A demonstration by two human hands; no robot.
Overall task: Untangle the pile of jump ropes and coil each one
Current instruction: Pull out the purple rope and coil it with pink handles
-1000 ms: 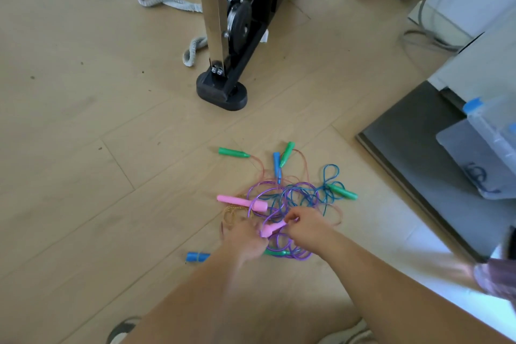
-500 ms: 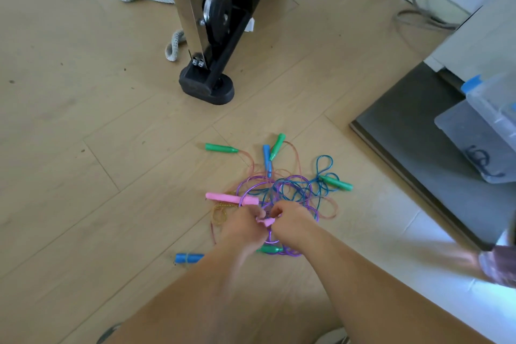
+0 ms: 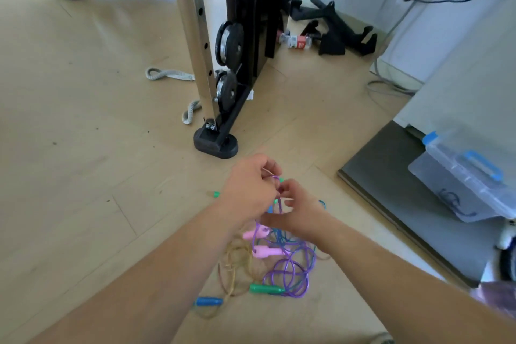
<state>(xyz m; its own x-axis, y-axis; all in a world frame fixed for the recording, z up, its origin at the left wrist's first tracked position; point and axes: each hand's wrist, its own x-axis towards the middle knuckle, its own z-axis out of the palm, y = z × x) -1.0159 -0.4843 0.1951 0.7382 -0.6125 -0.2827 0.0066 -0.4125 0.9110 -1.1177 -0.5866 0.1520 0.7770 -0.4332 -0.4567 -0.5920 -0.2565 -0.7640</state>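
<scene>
A tangled pile of jump ropes (image 3: 279, 262) lies on the wooden floor. My left hand (image 3: 251, 190) is raised above it and pinches the purple rope (image 3: 290, 274), which hangs down in loops. My right hand (image 3: 301, 215) is just beside it, fingers curled on the same purple strand. Two pink handles (image 3: 265, 251) dangle below the hands. A green handle (image 3: 265, 288) and a blue handle (image 3: 208, 301) lie at the near edge, with a thin tan rope (image 3: 237, 262) looped to the left. My hands hide the far part of the pile.
A black gym machine base (image 3: 216, 145) with a steel post stands just beyond the pile. A dark mat (image 3: 391, 190) with a clear storage box (image 3: 463, 176) is at the right. Grey rope pieces (image 3: 167, 74) lie behind the post.
Both hands have lifted off the floor, pulling the purple rope and pink handles upward. The view has tilted up, showing more of the room.
</scene>
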